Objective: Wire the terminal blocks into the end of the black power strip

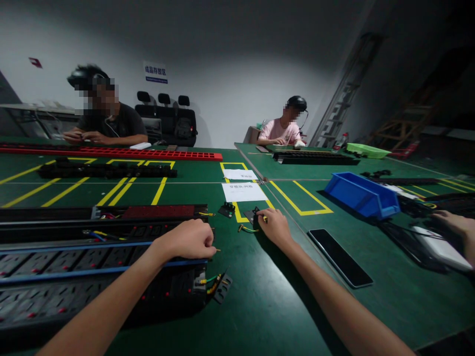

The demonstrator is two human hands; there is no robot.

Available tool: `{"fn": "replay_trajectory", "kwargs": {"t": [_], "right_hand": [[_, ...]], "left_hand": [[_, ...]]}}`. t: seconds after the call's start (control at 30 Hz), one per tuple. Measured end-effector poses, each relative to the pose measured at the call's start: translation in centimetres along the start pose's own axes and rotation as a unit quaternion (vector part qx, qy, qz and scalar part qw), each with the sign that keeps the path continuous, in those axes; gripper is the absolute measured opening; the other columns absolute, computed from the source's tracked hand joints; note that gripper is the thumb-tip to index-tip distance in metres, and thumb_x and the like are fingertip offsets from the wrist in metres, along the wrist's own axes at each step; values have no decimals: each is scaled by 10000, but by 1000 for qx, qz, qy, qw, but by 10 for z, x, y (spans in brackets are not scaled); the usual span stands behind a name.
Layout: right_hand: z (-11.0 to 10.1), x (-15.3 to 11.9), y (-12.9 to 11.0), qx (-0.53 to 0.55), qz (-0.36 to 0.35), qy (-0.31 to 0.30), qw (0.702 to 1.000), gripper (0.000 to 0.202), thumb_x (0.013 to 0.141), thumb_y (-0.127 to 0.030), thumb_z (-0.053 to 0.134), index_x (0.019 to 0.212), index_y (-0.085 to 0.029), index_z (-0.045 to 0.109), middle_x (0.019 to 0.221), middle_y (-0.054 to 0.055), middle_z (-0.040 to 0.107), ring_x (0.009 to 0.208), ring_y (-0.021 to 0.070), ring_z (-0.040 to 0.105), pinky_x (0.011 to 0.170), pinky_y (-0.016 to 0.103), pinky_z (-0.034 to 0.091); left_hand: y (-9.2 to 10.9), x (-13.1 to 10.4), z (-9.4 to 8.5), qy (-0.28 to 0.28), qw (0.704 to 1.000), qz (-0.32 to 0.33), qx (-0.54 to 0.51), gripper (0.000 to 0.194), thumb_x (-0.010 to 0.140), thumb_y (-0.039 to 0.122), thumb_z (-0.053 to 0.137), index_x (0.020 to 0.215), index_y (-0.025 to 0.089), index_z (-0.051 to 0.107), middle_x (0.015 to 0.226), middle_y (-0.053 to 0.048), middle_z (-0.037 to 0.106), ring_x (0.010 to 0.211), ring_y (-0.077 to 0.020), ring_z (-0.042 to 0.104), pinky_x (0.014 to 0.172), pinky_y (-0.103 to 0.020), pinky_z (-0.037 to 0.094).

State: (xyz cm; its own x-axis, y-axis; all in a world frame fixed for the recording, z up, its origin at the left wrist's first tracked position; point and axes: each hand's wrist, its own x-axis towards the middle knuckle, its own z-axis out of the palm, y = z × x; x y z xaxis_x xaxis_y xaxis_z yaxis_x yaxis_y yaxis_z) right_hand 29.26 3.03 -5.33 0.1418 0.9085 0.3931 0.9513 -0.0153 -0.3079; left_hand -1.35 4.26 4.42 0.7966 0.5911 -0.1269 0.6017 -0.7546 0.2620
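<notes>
My left hand [191,240] is closed over the right end of a blue-edged black power strip [92,257]. A thin brass-coloured tip [218,250] shows by its fingertips; whatever is inside the fingers is hidden. Further right, my right hand [274,225] pinches a small black end plate [252,215] at the table surface. A short yellow-green wire [249,229] with a terminal lies at that plate. Another black end plate [227,209] rests just left of it. Nearest me, a black power strip [166,291] has wires and a tilted end plate [223,288] hanging from its end.
A phone [339,257] lies right of my right forearm. Beyond it stand a blue bin [361,195] and another person's hand [454,225]. Paper labels [243,192] and yellow tape mark the green table. A red rail [156,153] lies across the back. Two people sit opposite.
</notes>
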Motion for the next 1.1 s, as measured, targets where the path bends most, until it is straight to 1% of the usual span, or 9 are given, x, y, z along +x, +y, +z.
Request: {"fn": "replay_trajectory", "kwargs": {"t": [0.1,0.23,0.33,0.4,0.5,0.6,0.8,0.9,1.1], "right_hand": [[1,2,2,24,11,-4,1000,249,895,-148,592,1003,-216,806,1045,91,772,968,270,657,829,350,474],[-4,5,2,76,33,8,997,312,839,-84,536,911,-199,817,943,82,788,847,230,701,799,327,507],[-10,3,-9,130,22,18,991,287,844,-135,544,903,-201,817,891,70,790,792,217,708,757,316,534],[-13,-2,-22,168,-5,15,986,306,853,-148,536,952,-209,819,929,65,793,798,205,713,744,303,546],[-15,-13,-45,219,-54,-11,974,295,829,-137,562,922,-233,825,909,45,796,810,196,719,729,291,548],[-13,-23,-62,288,-106,-65,950,299,783,-100,580,890,-224,829,867,47,800,792,198,716,748,307,540],[-6,-32,-72,324,-69,-175,927,311,738,-76,574,857,-204,831,809,35,802,696,185,700,638,275,498],[-3,-35,-74,323,-77,-194,923,330,720,-42,560,858,-198,816,804,23,791,674,167,676,627,259,478],[-10,-37,-75,284,-155,-192,926,310,738,-14,606,934,-195,763,816,6,721,719,150,636,673,248,459]], "left_hand": [[1,0,-1,-3,1000,4,-2,281,830,315,651,580,188,665,582,-22,624,533,-130,518,560,-293,290],[1,0,-1,2,1000,5,-2,280,825,321,657,578,190,661,584,-23,624,545,-137,530,559,-296,295],[1,-1,0,9,1000,8,-3,267,818,317,658,583,191,670,590,-25,629,548,-141,535,561,-301,298],[1,-1,0,10,1000,9,-5,255,808,307,655,581,193,673,587,-26,630,539,-141,525,560,-301,296],[1,-1,0,12,1000,8,-8,265,801,305,655,562,193,664,563,-25,616,507,-137,490,552,-304,283],[0,0,0,14,1000,8,-15,279,800,307,657,547,189,652,542,-24,600,482,-130,459,548,-307,275],[0,1,-1,-2,1000,17,-9,245,797,271,633,573,189,688,580,-40,643,520,-142,510,564,-294,295],[1,1,-2,-10,1000,16,-5,255,811,280,627,586,187,699,595,-45,660,534,-144,529,568,-289,303],[2,0,-3,-6,1000,18,-1,254,812,274,628,587,177,694,593,-39,663,541,-142,560,555,-279,301]]}}
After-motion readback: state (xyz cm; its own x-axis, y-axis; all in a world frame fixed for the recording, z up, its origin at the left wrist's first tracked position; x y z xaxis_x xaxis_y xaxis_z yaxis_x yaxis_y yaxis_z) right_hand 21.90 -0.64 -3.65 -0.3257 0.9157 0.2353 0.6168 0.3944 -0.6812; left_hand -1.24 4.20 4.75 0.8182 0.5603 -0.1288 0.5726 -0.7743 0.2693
